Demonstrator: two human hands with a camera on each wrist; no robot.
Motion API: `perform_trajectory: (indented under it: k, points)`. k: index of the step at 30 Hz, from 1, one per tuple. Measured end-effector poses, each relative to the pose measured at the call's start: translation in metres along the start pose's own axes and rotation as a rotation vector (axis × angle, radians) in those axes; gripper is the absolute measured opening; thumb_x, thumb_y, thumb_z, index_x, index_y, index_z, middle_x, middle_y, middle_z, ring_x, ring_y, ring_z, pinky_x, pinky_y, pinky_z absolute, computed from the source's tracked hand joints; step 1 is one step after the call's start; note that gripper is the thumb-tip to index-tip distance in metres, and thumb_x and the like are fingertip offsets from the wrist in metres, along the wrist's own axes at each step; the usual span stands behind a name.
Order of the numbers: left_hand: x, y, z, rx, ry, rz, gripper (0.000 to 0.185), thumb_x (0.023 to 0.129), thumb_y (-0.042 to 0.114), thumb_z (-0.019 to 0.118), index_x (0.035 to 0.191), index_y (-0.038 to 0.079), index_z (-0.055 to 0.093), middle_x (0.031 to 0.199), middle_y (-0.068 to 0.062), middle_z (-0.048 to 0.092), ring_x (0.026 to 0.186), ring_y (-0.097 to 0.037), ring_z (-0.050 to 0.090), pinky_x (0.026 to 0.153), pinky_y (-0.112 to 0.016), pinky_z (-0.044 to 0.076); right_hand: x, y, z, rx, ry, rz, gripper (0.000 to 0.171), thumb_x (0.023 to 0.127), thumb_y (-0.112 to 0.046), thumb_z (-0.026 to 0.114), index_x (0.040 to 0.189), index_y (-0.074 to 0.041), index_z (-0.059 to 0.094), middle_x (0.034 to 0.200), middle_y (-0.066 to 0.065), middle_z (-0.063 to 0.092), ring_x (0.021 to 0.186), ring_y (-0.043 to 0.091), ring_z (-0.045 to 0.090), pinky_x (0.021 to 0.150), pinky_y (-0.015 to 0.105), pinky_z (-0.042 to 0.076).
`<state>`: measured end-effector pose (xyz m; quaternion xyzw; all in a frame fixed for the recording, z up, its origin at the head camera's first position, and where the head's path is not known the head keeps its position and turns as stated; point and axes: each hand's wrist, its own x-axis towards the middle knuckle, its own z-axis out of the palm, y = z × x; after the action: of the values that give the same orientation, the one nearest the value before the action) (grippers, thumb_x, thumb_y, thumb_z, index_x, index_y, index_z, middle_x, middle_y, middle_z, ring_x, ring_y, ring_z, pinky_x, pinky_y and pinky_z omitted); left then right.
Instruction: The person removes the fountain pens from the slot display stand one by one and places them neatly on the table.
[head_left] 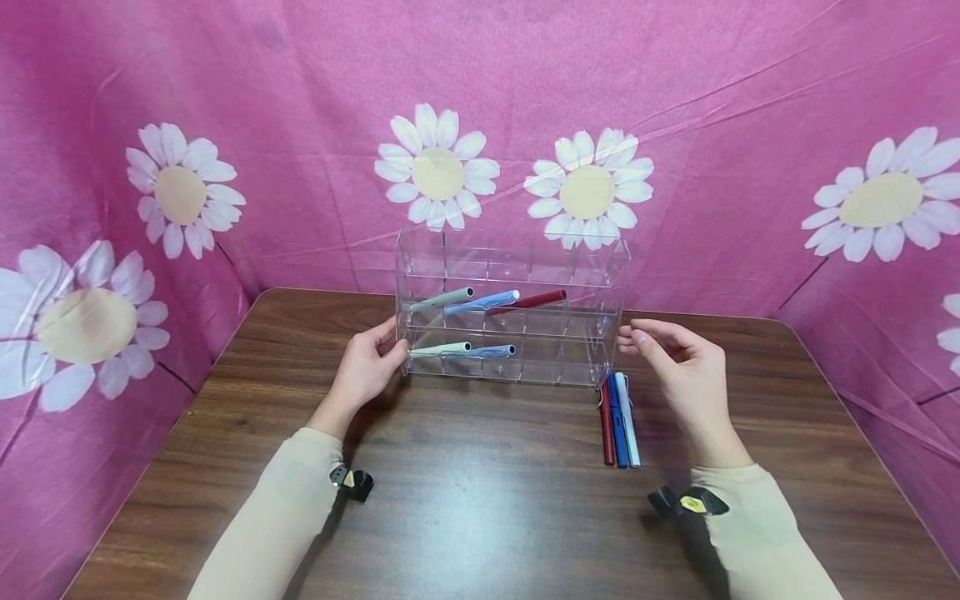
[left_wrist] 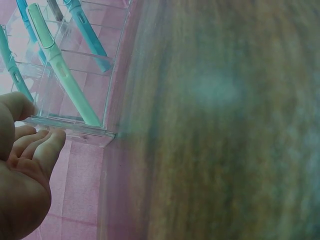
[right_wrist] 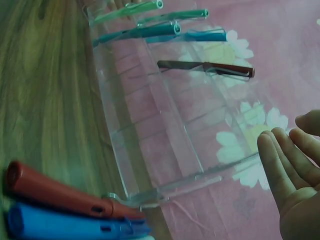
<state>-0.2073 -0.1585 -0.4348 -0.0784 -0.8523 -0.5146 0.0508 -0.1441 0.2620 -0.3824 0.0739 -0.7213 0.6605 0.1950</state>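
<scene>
- A clear plastic pen rack (head_left: 517, 333) stands at the back of the brown wooden table (head_left: 465, 500).
- The left hand (head_left: 365, 367) touches the left end of the rack with loose, straight fingers.
- The right hand (head_left: 686, 367) is just beside the right end, fingers relaxed and a little apart, holding nothing.
- Five pens lie in the rack: a pale green pen (head_left: 442, 298), a light blue pen (head_left: 483, 301) and a dark red pen (head_left: 528, 301) up high, two more lower down.
- Three pens, a red pen (head_left: 606, 429), a blue pen (head_left: 617, 425) and a white pen (head_left: 628, 421), lie side by side on the table near the right hand.

No readable text, as far as visible.
</scene>
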Motion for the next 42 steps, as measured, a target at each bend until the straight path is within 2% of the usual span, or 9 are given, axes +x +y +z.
perform_trajectory:
  k: [5, 9, 18, 22, 31, 37, 42]
  points:
    - [0.000, 0.000, 0.000, 0.002, 0.003, -0.006, 0.052, 0.102, 0.004, 0.061, 0.153, -0.002, 0.057, 0.137, -0.025, 0.069, 0.127, -0.034, 0.069, 0.110, -0.047, 0.055, 0.003, -0.001, 0.011, 0.030, -0.013, -0.016, 0.031, 0.102, -0.001, 0.070, 0.127, 0.017, 0.069, 0.107, -0.004, 0.085, 0.091, 0.009, 0.082, 0.092, 0.020, 0.062]
    - [-0.001, 0.000, 0.000, -0.008, 0.001, -0.007, 0.052, 0.101, 0.003, 0.061, 0.153, -0.002, 0.056, 0.139, -0.025, 0.069, 0.127, -0.033, 0.068, 0.110, -0.047, 0.055, 0.006, -0.001, 0.021, 0.083, -0.004, -0.011, 0.033, 0.101, 0.002, 0.070, 0.128, 0.021, 0.066, 0.109, -0.001, 0.085, 0.092, 0.011, 0.082, 0.090, 0.022, 0.063]
    - [-0.002, 0.001, 0.000, -0.016, 0.001, -0.010, 0.052, 0.101, 0.003, 0.061, 0.153, -0.003, 0.056, 0.139, -0.025, 0.068, 0.128, -0.034, 0.069, 0.110, -0.047, 0.056, 0.014, 0.000, 0.041, 0.122, 0.005, -0.010, 0.031, 0.099, 0.004, 0.072, 0.126, 0.018, 0.069, 0.109, 0.000, 0.085, 0.094, 0.015, 0.083, 0.087, 0.027, 0.065]
    - [-0.002, 0.002, 0.000, -0.014, -0.002, -0.013, 0.052, 0.102, 0.003, 0.061, 0.153, -0.003, 0.056, 0.140, -0.025, 0.068, 0.128, -0.034, 0.068, 0.110, -0.047, 0.055, 0.019, 0.002, 0.050, 0.116, -0.008, -0.025, 0.030, 0.098, 0.005, 0.072, 0.126, 0.017, 0.071, 0.109, -0.003, 0.085, 0.095, 0.013, 0.082, 0.088, 0.025, 0.065]
    - [0.000, 0.002, -0.001, -0.030, -0.010, -0.015, 0.052, 0.102, 0.003, 0.061, 0.153, -0.004, 0.055, 0.141, -0.026, 0.067, 0.131, -0.036, 0.067, 0.109, -0.046, 0.055, 0.028, 0.005, 0.070, 0.080, -0.008, -0.045, 0.030, 0.098, 0.006, 0.073, 0.127, 0.012, 0.073, 0.110, -0.010, 0.083, 0.098, 0.008, 0.081, 0.089, 0.021, 0.063]
    - [-0.001, 0.003, 0.000, -0.022, -0.005, -0.008, 0.052, 0.102, 0.002, 0.061, 0.153, -0.004, 0.056, 0.140, -0.026, 0.067, 0.129, -0.037, 0.068, 0.109, -0.047, 0.056, 0.032, 0.005, 0.079, -0.021, 0.011, -0.010, 0.030, 0.098, -0.002, 0.076, 0.127, 0.007, 0.076, 0.101, -0.019, 0.080, 0.092, -0.002, 0.077, 0.081, 0.013, 0.061]
    - [-0.001, 0.003, 0.000, -0.023, -0.007, -0.010, 0.052, 0.102, 0.002, 0.061, 0.153, -0.004, 0.055, 0.140, -0.027, 0.067, 0.130, -0.037, 0.068, 0.109, -0.047, 0.056, 0.035, 0.005, 0.086, -0.086, 0.016, 0.021, 0.030, 0.097, -0.008, 0.079, 0.126, 0.003, 0.078, 0.098, -0.008, 0.082, 0.084, -0.004, 0.073, 0.073, 0.012, 0.057]
